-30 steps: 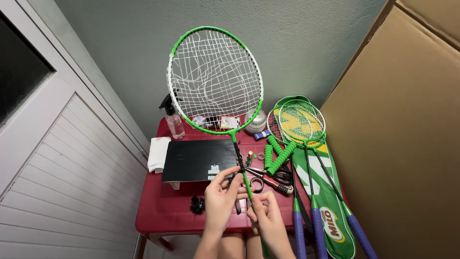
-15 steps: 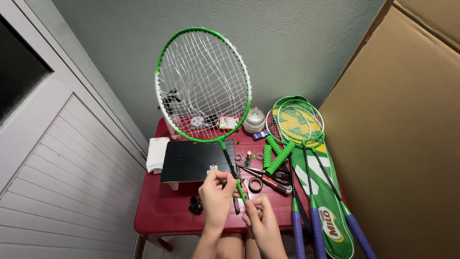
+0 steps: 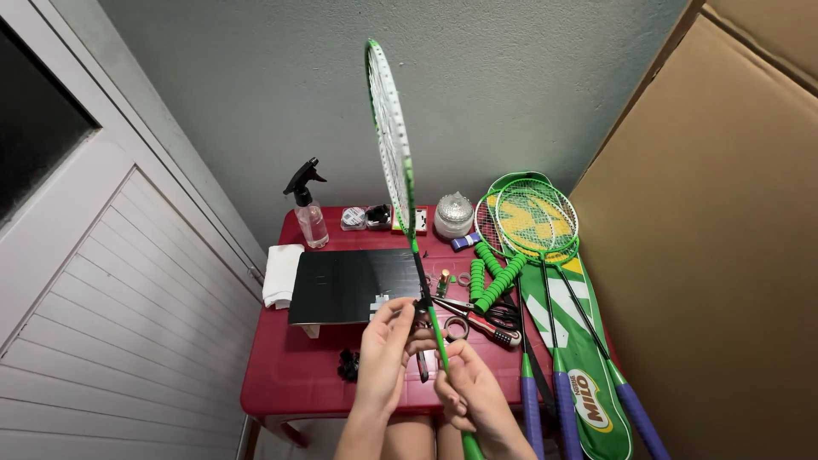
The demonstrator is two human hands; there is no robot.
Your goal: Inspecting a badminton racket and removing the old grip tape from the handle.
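I hold a green badminton racket [image 3: 390, 149] upright over a small red table [image 3: 298, 375]. Its strung head is turned edge-on to me. My left hand [image 3: 385, 349] pinches the green shaft [image 3: 436, 328] just below a black band, fingers closed around it. My right hand [image 3: 473, 396] grips the shaft lower down, near the handle. Under my hands lie a black board [image 3: 349, 285] and red-handled scissors [image 3: 481, 322].
A spray bottle [image 3: 308, 209], a white cloth [image 3: 281, 274], a glass dome lamp [image 3: 453, 215], green foam rollers [image 3: 494, 277] and tape rings sit on the table. Two more rackets [image 3: 535, 226] on a green cover [image 3: 579, 358] lean beside a cardboard sheet [image 3: 724, 238] at right. A white door [image 3: 85, 298] stands left.
The racket has been twisted about its shaft: its face was toward me and now stands edge-on. Both hands have stayed on the shaft.
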